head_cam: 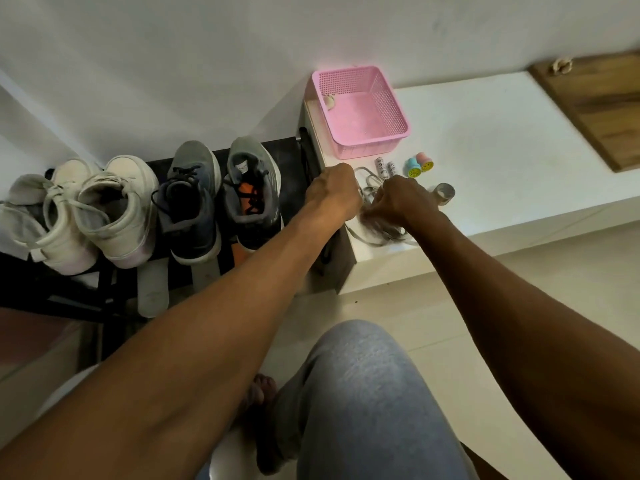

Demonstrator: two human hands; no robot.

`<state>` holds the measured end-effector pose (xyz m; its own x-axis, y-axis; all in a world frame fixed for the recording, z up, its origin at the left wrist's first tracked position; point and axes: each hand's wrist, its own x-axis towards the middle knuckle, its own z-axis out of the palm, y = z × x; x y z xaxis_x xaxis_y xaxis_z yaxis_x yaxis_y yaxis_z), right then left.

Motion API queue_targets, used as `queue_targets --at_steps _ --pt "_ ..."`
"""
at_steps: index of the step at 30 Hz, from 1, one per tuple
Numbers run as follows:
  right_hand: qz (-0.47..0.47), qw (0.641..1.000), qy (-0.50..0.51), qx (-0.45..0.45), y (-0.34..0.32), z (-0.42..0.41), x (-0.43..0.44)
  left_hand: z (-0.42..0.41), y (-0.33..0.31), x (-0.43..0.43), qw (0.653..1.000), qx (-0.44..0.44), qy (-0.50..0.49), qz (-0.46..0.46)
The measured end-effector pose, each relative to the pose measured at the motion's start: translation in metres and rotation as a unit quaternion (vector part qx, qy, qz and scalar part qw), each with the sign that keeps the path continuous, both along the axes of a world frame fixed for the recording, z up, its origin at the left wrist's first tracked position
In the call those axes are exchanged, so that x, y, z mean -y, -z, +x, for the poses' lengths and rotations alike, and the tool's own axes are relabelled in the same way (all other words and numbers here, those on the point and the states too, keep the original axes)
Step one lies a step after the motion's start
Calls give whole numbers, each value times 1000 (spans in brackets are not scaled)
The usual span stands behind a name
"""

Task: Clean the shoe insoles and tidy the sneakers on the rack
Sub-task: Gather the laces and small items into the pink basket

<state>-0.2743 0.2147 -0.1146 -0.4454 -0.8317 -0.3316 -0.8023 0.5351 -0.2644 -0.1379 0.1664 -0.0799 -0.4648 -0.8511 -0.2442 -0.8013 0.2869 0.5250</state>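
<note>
4 sneakers [187,202] racked; we judge insoles [152,292] uncleaned.
Left hand [334,192], right hand [403,202]: each grip clamped on grey cord [381,239].

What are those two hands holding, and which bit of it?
A tangle of pale cord on the white ledge. The left hand grips its left edge; the right hand pinches loops near the middle. Blur hides the fingertips.

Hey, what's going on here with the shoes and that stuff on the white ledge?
A person's left hand and right hand both grip a tangle of grey cord lying on the white ledge; blur hides whether it is laces or cable. Two white sneakers and two grey sneakers stand untouched on the black rack beside it. A pink basket sits behind the cord.
</note>
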Motion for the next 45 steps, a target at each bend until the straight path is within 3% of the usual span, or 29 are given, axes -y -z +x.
queue_targets --at_steps 12,18,22,33,45 --pt "-55 998 41 15 -50 -10 5 19 -15 4 1000 -9 -20 -2" --pt "-133 989 47 53 -113 -18 4 29 -33 -7 997 -74 -36 -8" --pt "-177 982 54 40 -162 -23 5 22 -67 -15 992 -116 -46 -5" --pt "-311 948 42 59 -299 -29 -6 16 -188 -12 988 -130 -39 -80" --pt "-389 900 -70 182 -410 15 -46 22 -289 -31 963 -229 -21 -138"
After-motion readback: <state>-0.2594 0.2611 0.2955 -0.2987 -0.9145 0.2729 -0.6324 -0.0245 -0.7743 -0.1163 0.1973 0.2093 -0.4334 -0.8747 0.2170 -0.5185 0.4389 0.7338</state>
